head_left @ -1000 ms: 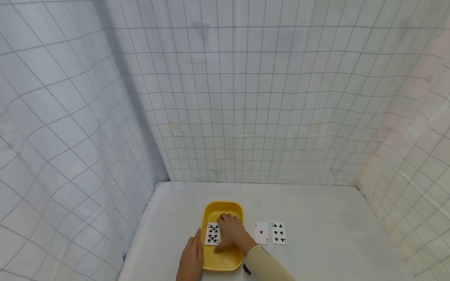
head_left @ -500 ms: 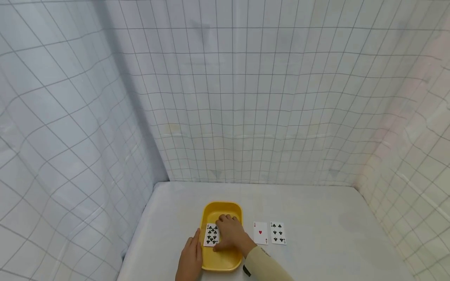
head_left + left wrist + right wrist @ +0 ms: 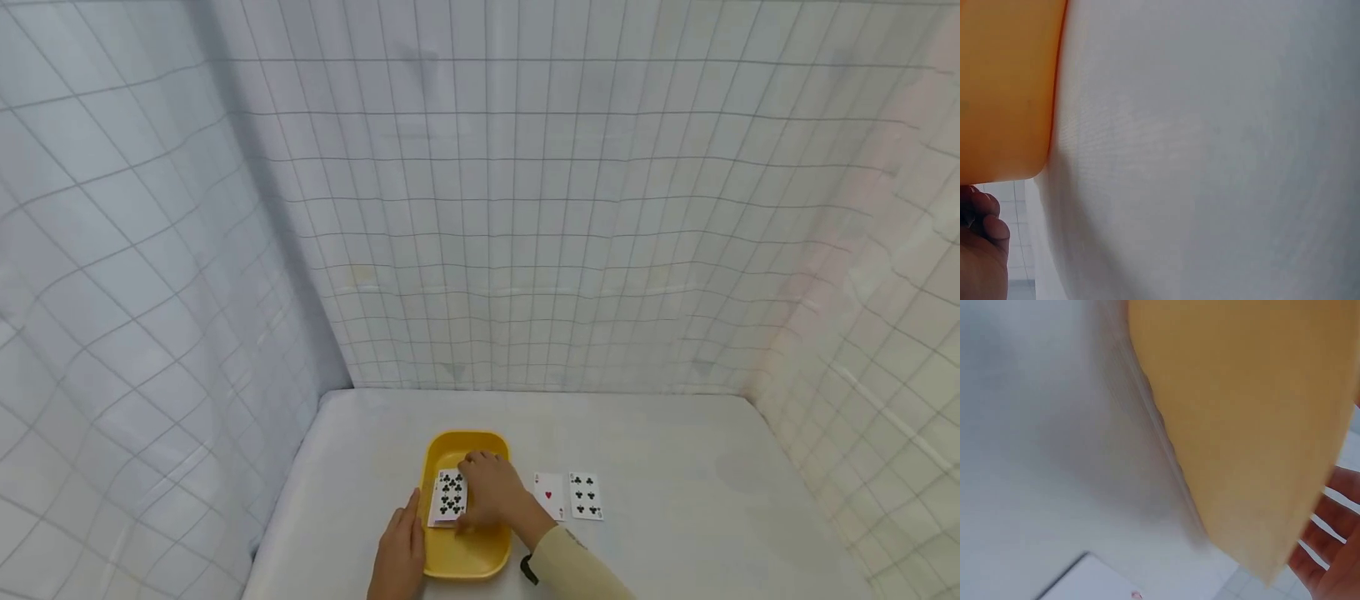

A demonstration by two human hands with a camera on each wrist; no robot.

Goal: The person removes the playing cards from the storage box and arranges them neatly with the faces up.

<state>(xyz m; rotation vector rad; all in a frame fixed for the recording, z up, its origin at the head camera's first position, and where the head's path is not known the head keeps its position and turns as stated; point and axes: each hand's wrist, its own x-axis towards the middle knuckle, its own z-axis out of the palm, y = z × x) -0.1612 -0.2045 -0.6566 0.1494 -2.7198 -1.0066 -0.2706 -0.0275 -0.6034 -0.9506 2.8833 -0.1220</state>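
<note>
A yellow tray stands on the white table in the head view. Inside lies a face-up clubs playing card, with a white edge of another card showing beneath at its left and bottom. My right hand reaches over the tray's right wall and holds the card along its right side, thumb near and fingers far; the grip itself is partly hidden. Along the tray's left rim rests my left hand, its index finger straight. The left wrist view shows the tray's outer wall and some fingertips.
Right of the tray lie an ace of hearts, partly covered by the right wrist, and a six of clubs. White grid-patterned curtains surround the table at the back and both sides.
The clubs card in the tray has shifted slightly away from me, uncovering the card edge beneath. My right hand has risen a little with it. The left hand stays at the rim.
</note>
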